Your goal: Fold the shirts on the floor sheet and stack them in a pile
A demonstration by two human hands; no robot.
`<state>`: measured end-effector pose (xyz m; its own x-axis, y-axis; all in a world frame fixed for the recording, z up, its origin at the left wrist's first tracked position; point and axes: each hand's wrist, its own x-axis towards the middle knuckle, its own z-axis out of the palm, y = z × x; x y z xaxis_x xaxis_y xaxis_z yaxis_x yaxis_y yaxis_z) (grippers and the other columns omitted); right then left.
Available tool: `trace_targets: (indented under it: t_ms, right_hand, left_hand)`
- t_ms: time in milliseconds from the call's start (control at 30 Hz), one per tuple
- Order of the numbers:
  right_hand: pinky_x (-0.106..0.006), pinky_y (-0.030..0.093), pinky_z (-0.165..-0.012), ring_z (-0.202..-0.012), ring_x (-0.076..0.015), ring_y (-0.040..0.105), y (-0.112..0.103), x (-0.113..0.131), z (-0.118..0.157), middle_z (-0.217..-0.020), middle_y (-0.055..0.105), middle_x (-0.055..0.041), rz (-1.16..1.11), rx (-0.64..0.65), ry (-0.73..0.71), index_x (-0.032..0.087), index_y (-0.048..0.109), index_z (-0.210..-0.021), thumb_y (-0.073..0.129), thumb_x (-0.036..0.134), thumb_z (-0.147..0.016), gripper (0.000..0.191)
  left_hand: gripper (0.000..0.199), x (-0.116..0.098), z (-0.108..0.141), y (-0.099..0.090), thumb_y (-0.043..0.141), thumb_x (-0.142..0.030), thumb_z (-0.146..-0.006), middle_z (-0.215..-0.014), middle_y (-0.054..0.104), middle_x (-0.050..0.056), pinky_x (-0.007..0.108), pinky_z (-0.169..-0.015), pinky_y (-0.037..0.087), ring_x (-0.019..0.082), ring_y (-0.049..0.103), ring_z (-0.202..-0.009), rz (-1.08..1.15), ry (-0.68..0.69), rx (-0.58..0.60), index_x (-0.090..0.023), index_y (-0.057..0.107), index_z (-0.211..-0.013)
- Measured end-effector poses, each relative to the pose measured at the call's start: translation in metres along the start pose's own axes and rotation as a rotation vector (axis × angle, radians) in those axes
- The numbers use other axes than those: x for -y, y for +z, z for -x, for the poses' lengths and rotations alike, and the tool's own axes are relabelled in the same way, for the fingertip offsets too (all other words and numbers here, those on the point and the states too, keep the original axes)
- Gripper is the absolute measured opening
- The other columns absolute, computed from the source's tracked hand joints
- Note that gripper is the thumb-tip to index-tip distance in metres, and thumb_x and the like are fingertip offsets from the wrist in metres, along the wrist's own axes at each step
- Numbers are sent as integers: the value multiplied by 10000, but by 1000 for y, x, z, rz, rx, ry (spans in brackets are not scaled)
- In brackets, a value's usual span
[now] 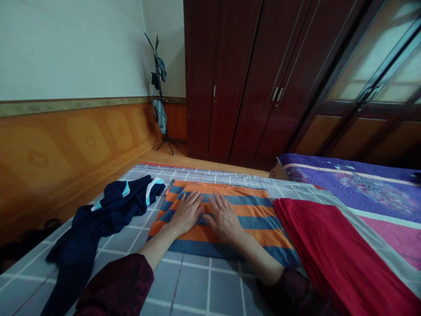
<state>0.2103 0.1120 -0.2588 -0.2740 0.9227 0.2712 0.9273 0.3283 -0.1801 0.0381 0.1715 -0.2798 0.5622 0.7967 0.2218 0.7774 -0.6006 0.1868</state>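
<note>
"What is seen in the corner?"
"A black coat stand (160,90), hung with a cap (162,70) and a blue garment (161,116)."
"How is the wall (72,48) finished?"
"Its lower part is clad in orange-brown panelling (80,136)."
"And to the right?"
"A dark red wardrobe (238,79) is seen; a purple bedspread (355,186) is laid nearby."

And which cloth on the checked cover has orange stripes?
The middle shirt, under the left hand and right hand; the navy garment and red cloth show none.

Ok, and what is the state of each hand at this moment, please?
Left hand: open, palm down on the striped shirt, holding nothing.
Right hand: open, also palm down on the striped shirt, holding nothing.
</note>
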Motion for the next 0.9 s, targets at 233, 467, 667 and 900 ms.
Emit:
trace_targets:
  t_ms: [233, 467, 667, 900]
  right_hand:
    - [-499, 268, -1110, -1384, -304, 242, 12, 29, 29, -1483, 294, -204, -62, 70, -75, 57, 278, -1446, 490, 501, -883, 748]
    - [-514, 284, -1092, -1366, -307, 290, -15, -77, 119, -1461, 361, -163, 312, 14, 341, 130, 419, -1390, 415, 557, -883, 662]
    - [-495, 284, -1082, -1348, -331, 318, -13, -42, 83, -1459, 356, -192, 336, 21, 338, 112, 490, -1332, 436, 478, -902, 567]
    - [-390, 217, -1122, -1390, -227, 242, -4, -42, 6, -1508, 304, -79, 185, 154, 123, 188, 336, -1439, 351, 517, -942, 597]
  left_hand:
    - [502, -1, 8, -3, 282, -321, -959, -1506, 303, 92, 459, -1143, 183, 218, 224, -1404, 21, 71, 87, -159, 345, -1430]
    - [548, -1, 8, -2, 292, -437, -957, -1512, 282, 105, 490, -1145, 164, 250, 212, -1407, 12, 70, 86, -151, 365, -1419]
    - [559, -2, 8, -3, 319, -443, -948, -1510, 281, 118, 506, -1145, 150, 262, 211, -1407, 28, 65, 73, -141, 368, -1416]
    - [568, 1, 9, 0, 293, -463, -950, -1509, 284, 112, 506, -1144, 151, 260, 207, -1409, 21, 74, 68, -149, 372, -1417]
